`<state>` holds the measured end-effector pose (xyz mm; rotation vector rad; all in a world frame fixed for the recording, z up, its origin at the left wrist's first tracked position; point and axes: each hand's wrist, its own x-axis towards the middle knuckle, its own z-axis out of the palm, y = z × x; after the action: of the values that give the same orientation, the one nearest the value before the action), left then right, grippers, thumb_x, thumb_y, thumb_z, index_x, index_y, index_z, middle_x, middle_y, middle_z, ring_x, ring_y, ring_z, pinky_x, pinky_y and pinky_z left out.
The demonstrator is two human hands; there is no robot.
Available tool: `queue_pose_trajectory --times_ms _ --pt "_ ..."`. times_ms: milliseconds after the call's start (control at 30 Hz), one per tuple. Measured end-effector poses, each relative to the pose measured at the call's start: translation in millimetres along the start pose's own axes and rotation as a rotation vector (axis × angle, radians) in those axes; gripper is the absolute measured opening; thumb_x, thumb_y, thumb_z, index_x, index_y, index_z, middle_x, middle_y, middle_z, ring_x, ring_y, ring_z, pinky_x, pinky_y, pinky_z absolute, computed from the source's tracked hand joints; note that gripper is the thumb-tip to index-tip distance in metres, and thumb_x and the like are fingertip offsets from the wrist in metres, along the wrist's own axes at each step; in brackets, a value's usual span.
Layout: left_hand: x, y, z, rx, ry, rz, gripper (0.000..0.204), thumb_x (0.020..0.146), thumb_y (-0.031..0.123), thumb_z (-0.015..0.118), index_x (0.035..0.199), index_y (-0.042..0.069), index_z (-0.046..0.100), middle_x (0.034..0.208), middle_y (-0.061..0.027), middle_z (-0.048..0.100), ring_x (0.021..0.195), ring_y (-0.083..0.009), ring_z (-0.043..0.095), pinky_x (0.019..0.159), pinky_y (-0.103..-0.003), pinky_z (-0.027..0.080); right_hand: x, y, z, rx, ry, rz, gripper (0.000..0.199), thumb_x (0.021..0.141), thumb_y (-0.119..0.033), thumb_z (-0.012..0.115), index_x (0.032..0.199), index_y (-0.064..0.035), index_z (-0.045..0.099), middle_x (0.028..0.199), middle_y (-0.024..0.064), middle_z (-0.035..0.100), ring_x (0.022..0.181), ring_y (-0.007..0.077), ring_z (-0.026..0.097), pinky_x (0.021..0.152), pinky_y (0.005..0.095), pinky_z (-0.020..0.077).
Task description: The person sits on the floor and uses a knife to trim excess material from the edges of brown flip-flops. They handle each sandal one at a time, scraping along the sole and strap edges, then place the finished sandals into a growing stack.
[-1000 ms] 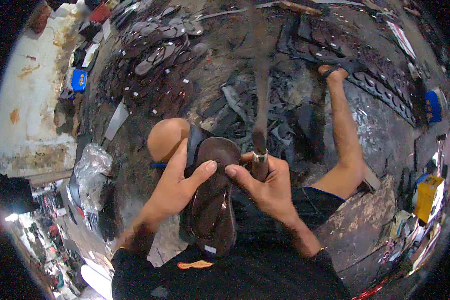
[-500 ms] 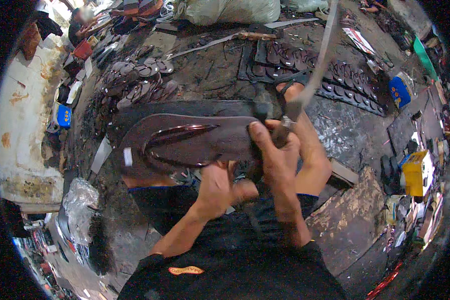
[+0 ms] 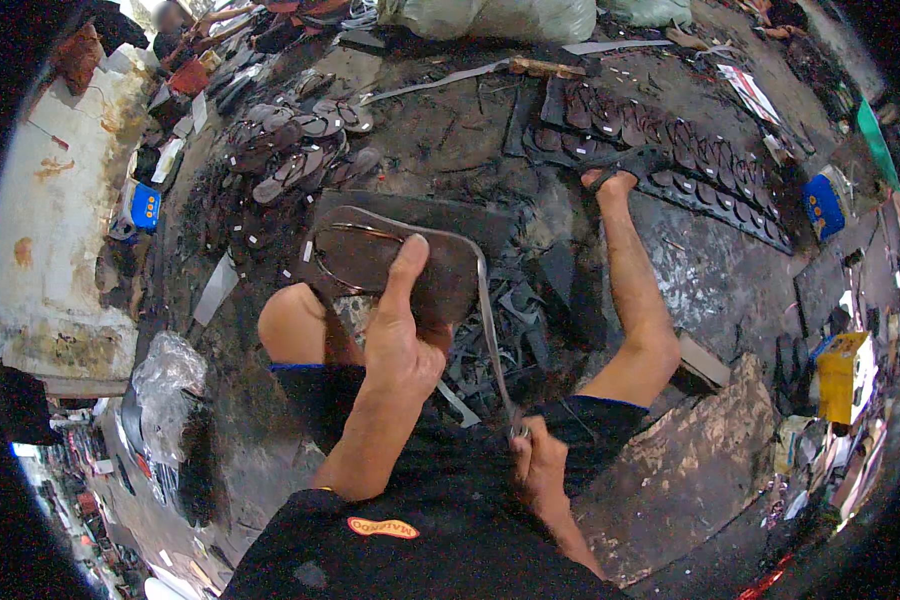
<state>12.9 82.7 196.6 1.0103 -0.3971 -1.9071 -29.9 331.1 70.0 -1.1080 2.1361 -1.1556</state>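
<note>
A: Your left fingers (image 3: pixel 410 275) are clamped on the sandal (image 3: pixel 390 262), held over your knee; right fingers (image 3: pixel 535 460) are closed on the blade (image 3: pixel 485 330).

B: Trimming the edge, it seems. Next, you'll likely need a steady pull along the rim.

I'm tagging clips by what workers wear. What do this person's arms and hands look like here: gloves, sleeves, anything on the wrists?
Both hands are bare, no gloves: left hand, right hand. The forearms are uncovered, with no long sleeves. A thin band seems to ring the left forearm near the elbow. The black shirt has a small orange patch.
</note>
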Motion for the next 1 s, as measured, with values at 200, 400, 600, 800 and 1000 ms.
queue_pose_trajectory --times_ms 200,400,600,800,1000 --pt "-8.8 -11.0 -45.6 0.145 -0.121 -0.051 0.035 0.09 0.019 0.076 0.122 0.008 0.066 0.116 -0.0072 0.072 0.104 -0.0256 0.07 0.093 -0.044 0.058 63.2 -12.4 -29.2 -0.107 0.018 -0.072 0.028 0.1 -0.039 0.061 0.098 -0.0115 0.06 0.073 0.0166 0.064 0.067 0.0425 0.065 0.056 0.0485 0.0482" --pt "-32.5 -4.0 -70.2 0.283 -0.164 0.002 0.034 0.086 0.009 0.078 0.116 0.001 0.065 0.11 -0.0102 0.072 0.098 -0.0236 0.073 0.085 -0.041 0.063 77.1 -46.4 -53.6 -0.087 -0.258 -0.08 0.029 0.101 -0.038 0.058 0.099 -0.0094 0.058 0.072 0.0227 0.063 0.07 0.0474 0.064 0.061 0.054 0.048" --pt "-48.2 -3.2 -94.3 0.384 -0.007 -0.058 0.04 0.079 -0.001 0.082 0.116 0.0 0.065 0.107 -0.0117 0.073 0.095 -0.0206 0.073 0.083 -0.038 0.063 99.8 -54.5 -47.1 0.018 -0.579 -0.101 0.018 0.098 -0.025 0.06 0.105 -0.0091 0.058 0.076 0.0244 0.064 0.073 0.05 0.062 0.066 0.0563 0.0472" --pt "-57.0 1.0 -95.6 0.383 -0.035 -0.041 0.044 0.077 0.006 0.085 0.117 0.0 0.065 0.107 -0.0102 0.073 0.094 -0.0203 0.073 0.086 -0.039 0.061 123.1 -37.6 5.1 0.078 -0.394 -0.301 0.014 0.095 -0.012 0.063 0.106 -0.0086 0.055 0.079 0.0231 0.064 0.078 0.0495 0.063 0.065 0.0541 0.0467" --pt "-63.8 13.7 -95.1 0.356 -0.015 -0.118 0.055 0.077 0.008 0.084 0.127 0.002 0.06 0.106 -0.0079 0.071 0.099 -0.021 0.07 0.091 -0.037 0.058 204.0 -52.2 52.2 0.001 -0.322 -0.292 0.033 0.1 -0.042 0.058 0.103 -0.0098 0.056 0.082 0.0229 0.068 0.08 0.0486 0.066 0.066 0.0563 0.0515"
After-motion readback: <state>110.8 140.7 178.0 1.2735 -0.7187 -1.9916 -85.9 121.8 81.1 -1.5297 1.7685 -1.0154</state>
